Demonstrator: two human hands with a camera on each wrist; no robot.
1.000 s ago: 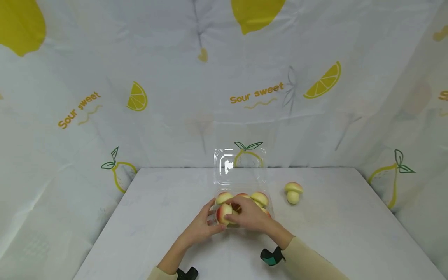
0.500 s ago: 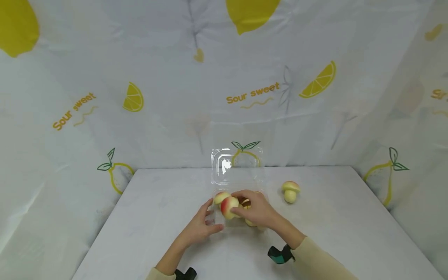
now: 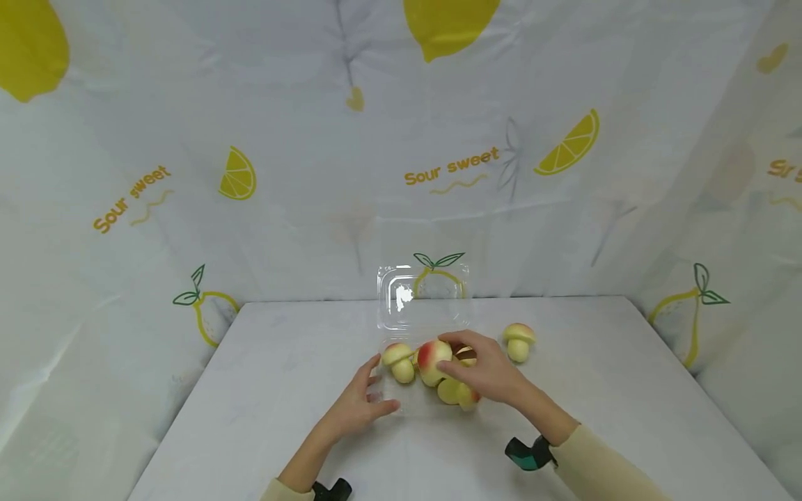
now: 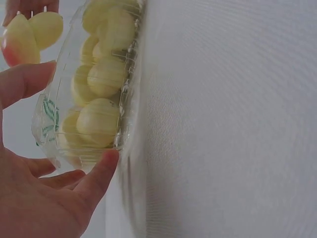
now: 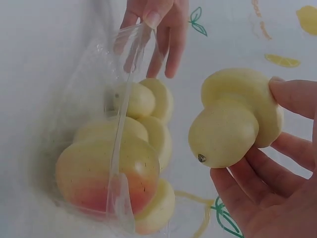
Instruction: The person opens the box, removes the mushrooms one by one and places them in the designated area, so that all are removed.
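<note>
My right hand (image 3: 489,369) holds a toy mushroom (image 3: 432,363) with a red-blushed cap over the clear plastic box (image 3: 410,407). In the right wrist view its fingertips and thumb grip the pale mushroom (image 5: 230,121), stem toward the camera. Several like mushrooms lie in the box, one upright mushroom (image 3: 402,372) at the left. My left hand (image 3: 357,403) rests at the box's left front corner, thumb on the front and fingers on the left side. The left wrist view shows its fingertips against the box wall (image 4: 81,146). Part of the box's right side is hidden.
The box's clear lid (image 3: 422,299) stands raised at the back. Another mushroom (image 3: 519,342) lies on the white table (image 3: 301,348) to the right of the box. A lemon-printed white cloth (image 3: 313,229) hangs behind the table.
My right hand has lifted a mushroom from the left front of the box and carried it to the right. My left hand has stayed at the box's corner.
</note>
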